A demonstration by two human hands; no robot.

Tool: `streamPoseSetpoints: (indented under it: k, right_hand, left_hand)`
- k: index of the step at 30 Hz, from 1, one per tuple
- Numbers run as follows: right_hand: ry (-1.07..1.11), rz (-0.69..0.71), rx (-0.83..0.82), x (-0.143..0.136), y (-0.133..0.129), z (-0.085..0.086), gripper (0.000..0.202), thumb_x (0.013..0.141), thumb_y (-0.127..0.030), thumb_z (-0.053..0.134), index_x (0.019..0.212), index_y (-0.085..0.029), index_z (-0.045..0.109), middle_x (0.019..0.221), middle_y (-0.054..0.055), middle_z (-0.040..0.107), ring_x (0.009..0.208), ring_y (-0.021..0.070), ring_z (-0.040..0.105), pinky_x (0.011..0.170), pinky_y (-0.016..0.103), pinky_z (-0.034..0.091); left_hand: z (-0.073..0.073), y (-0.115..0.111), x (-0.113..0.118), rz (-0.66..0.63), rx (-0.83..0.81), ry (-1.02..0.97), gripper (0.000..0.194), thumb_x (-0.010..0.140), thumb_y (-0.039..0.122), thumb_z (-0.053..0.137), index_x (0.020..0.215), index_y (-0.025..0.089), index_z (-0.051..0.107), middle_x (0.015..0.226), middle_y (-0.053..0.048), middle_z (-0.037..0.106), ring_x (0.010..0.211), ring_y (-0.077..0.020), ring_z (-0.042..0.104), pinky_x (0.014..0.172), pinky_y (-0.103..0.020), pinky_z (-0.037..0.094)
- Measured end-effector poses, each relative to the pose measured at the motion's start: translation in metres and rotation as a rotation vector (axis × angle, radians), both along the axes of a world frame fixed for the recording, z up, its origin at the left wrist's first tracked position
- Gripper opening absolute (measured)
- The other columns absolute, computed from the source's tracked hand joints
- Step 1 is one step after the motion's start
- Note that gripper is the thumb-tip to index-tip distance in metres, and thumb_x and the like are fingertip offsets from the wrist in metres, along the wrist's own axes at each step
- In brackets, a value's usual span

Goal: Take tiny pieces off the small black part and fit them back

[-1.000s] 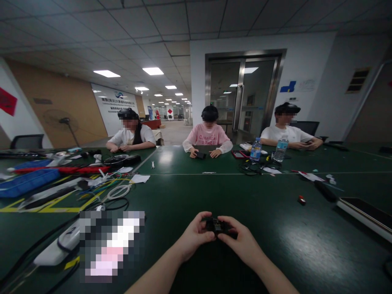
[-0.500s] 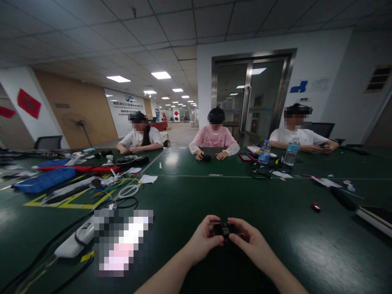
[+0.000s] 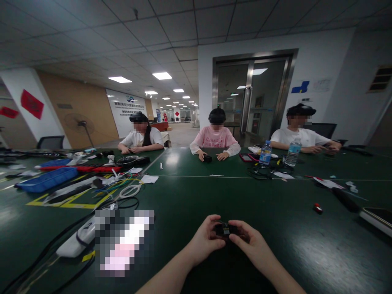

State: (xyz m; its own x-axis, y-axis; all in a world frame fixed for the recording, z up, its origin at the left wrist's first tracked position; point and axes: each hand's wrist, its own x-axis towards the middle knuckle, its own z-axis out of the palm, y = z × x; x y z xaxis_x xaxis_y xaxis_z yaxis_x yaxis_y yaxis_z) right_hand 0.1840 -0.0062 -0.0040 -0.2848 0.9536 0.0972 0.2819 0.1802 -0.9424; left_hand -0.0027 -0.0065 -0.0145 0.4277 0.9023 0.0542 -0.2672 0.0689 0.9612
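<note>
A small black object is held between my two hands, just above the green table. My left hand has its fingers curled round the object's left side, the thumb along its lower edge. On the right side, my right hand grips it between thumb and fingers. What exactly the dark object is cannot be made out.
A white power strip with cables and a blurred-out bright item lie at the left. Further off are a blue tray, two bottles, a small red item and three seated people with headsets.
My left thumb has shifted slightly on the black object. The whole view has moved a little; both hands stay at nearly the same place.
</note>
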Motion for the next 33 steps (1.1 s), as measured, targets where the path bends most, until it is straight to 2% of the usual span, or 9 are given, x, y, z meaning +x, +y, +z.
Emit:
streamPoseSetpoints:
  k: [4, 10, 19, 23, 26, 30, 33]
  right_hand:
    - [-0.009, -0.009, -0.006, 0.001, -0.001, 0.002, 0.037, 0.074, -0.031, 0.061, 0.110, -0.022, 0.057, 0.104, 0.005, 0.065, 0.096, 0.0224, 0.060, 0.086, 0.036, 0.047]
    - [0.069, 0.013, -0.010, 0.001, -0.004, 0.010, 0.036, 0.074, -0.032, 0.061, 0.109, -0.021, 0.058, 0.105, 0.005, 0.065, 0.098, 0.0222, 0.060, 0.087, 0.036, 0.047]
    - [0.091, 0.025, 0.003, 0.001, -0.004, 0.010, 0.028, 0.078, -0.030, 0.058, 0.105, -0.023, 0.060, 0.103, 0.004, 0.065, 0.097, 0.0219, 0.059, 0.087, 0.036, 0.047]
    - [0.080, 0.033, -0.015, 0.002, -0.003, 0.007, 0.031, 0.077, -0.030, 0.059, 0.107, -0.023, 0.059, 0.104, 0.004, 0.065, 0.097, 0.0219, 0.060, 0.086, 0.037, 0.048]
    - [0.076, 0.041, -0.026, 0.002, -0.003, 0.006, 0.033, 0.078, -0.031, 0.058, 0.110, -0.024, 0.059, 0.106, 0.004, 0.065, 0.096, 0.0218, 0.060, 0.087, 0.037, 0.047]
    - [0.038, 0.050, 0.025, 0.002, -0.004, 0.007, 0.028, 0.079, -0.031, 0.057, 0.104, -0.024, 0.064, 0.119, 0.005, 0.058, 0.106, 0.0233, 0.056, 0.089, 0.037, 0.046]
    - [-0.003, 0.037, 0.058, 0.001, -0.005, 0.008, 0.026, 0.080, -0.031, 0.055, 0.103, -0.025, 0.065, 0.118, 0.005, 0.058, 0.106, 0.0233, 0.056, 0.088, 0.037, 0.046]
  left_hand:
    - [0.004, -0.002, 0.000, 0.036, 0.001, 0.063, 0.050, 0.067, 0.008, 0.067, 0.109, 0.020, 0.044, 0.107, -0.008, 0.057, 0.094, -0.0197, 0.057, 0.083, -0.037, 0.042]
    - [0.004, -0.002, -0.001, 0.033, 0.029, 0.036, 0.043, 0.067, 0.010, 0.068, 0.103, 0.020, 0.047, 0.103, -0.006, 0.057, 0.092, -0.0190, 0.056, 0.082, -0.036, 0.043]
    - [0.011, -0.004, -0.003, 0.025, -0.044, 0.050, 0.051, 0.068, 0.011, 0.068, 0.112, 0.019, 0.044, 0.106, -0.008, 0.058, 0.096, -0.0213, 0.057, 0.087, -0.039, 0.041]
    - [0.011, -0.005, -0.003, 0.015, -0.035, 0.054, 0.041, 0.070, 0.015, 0.068, 0.104, 0.019, 0.047, 0.096, -0.005, 0.061, 0.088, -0.0192, 0.059, 0.082, -0.037, 0.043]
    - [0.011, -0.005, -0.002, -0.003, -0.030, 0.011, 0.041, 0.071, 0.018, 0.067, 0.105, 0.019, 0.045, 0.088, -0.004, 0.061, 0.082, -0.0175, 0.060, 0.077, -0.034, 0.043]
    - [0.009, -0.005, 0.000, 0.001, -0.039, -0.029, 0.042, 0.070, 0.020, 0.068, 0.104, 0.018, 0.044, 0.086, -0.003, 0.061, 0.079, -0.0167, 0.060, 0.075, -0.032, 0.042]
    - [0.008, -0.004, 0.000, 0.005, -0.046, -0.027, 0.043, 0.069, 0.020, 0.070, 0.104, 0.018, 0.044, 0.086, -0.003, 0.061, 0.079, -0.0166, 0.061, 0.075, -0.032, 0.042]
